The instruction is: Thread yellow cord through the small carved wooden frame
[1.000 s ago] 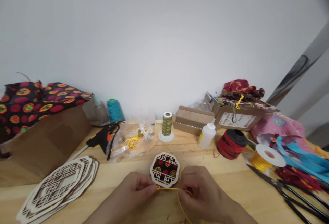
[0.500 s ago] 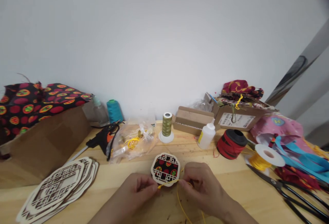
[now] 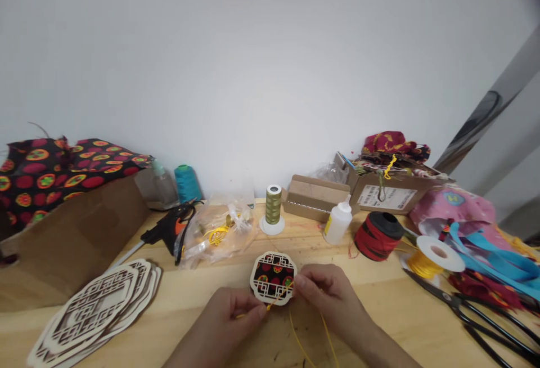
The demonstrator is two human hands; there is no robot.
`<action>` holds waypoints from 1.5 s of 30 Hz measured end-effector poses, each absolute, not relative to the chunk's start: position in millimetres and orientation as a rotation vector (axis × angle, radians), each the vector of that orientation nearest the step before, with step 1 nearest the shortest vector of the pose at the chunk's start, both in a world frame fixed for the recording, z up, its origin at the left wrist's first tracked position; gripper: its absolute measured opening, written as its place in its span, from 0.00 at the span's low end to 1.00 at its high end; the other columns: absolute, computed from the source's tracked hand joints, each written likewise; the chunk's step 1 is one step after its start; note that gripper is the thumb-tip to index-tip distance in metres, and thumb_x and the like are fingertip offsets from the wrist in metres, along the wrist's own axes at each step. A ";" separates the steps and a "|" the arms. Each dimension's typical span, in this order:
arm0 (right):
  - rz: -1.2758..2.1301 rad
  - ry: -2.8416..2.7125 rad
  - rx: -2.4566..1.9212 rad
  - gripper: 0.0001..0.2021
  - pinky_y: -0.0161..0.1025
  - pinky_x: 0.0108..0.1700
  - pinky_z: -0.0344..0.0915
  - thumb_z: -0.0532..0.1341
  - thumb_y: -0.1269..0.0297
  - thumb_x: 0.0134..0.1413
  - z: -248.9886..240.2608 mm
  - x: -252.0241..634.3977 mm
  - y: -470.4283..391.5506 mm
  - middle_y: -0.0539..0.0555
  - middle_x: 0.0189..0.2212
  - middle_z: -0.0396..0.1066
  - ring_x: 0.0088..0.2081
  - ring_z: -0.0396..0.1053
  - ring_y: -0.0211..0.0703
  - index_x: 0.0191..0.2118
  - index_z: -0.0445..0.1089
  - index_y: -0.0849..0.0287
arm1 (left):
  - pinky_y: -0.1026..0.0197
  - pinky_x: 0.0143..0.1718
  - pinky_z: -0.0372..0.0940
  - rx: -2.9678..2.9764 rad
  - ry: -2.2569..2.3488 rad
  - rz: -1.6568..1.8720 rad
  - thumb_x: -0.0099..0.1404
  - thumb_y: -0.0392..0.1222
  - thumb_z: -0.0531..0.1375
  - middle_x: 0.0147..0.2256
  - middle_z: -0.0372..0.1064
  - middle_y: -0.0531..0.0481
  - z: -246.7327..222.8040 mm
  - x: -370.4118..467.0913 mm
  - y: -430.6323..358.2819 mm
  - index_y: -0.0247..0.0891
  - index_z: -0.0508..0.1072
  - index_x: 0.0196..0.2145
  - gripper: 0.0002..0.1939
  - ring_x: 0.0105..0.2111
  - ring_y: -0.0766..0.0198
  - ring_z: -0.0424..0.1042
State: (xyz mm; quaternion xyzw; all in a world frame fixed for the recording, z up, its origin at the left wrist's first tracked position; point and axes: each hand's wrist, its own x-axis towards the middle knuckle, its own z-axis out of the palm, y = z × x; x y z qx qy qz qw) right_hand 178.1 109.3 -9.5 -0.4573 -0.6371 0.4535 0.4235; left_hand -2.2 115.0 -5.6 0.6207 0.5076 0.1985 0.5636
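A small wooden lattice ornament with black, red-dotted fabric inside lies on the wooden table. My left hand pinches one end of a thin yellow cord just below the ornament's near edge. My right hand pinches the same cord at the ornament's right side. The cord runs slanted across the ornament's lower rim, and its loose length trails toward me between my forearms.
Stacked lattice cut-outs lie at left by a cardboard box of patterned fabric. Behind sit a glue gun, plastic bag, green thread spool, glue bottle, red spool, yellow spool. Scissors lie right.
My right hand has risen to the ornament's right edge and my left hand has dropped slightly, so the cord, level before, now slants up to the right.
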 end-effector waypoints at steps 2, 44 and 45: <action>1.186 -1.529 -1.156 0.18 0.28 0.20 0.49 0.53 0.54 0.47 -12.8 177.9 110.7 0.47 0.14 0.56 0.18 0.51 0.30 0.20 0.65 0.65 | 0.70 0.21 0.48 1.461 1.200 0.462 0.51 0.47 0.54 0.17 0.60 0.57 -6.8 -1.1 115.3 0.32 0.72 0.22 0.15 0.20 0.70 0.54; 1.303 -1.382 -1.279 0.18 0.28 0.19 0.48 0.55 0.53 0.45 -24.0 172.0 116.8 0.48 0.12 0.59 0.16 0.52 0.30 0.20 0.67 0.66 | 0.69 0.21 0.46 1.623 1.338 0.386 0.52 0.45 0.49 0.18 0.50 0.56 -10.6 1.6 112.8 0.31 0.66 0.20 0.15 0.21 0.69 0.50; 1.298 -1.412 -1.287 0.18 0.28 0.18 0.47 0.54 0.54 0.45 -24.3 171.2 116.1 0.48 0.12 0.59 0.16 0.51 0.30 0.21 0.67 0.66 | 0.69 0.21 0.46 1.616 1.322 0.391 0.53 0.45 0.49 0.18 0.51 0.56 -11.1 1.4 112.4 0.30 0.67 0.20 0.15 0.22 0.69 0.50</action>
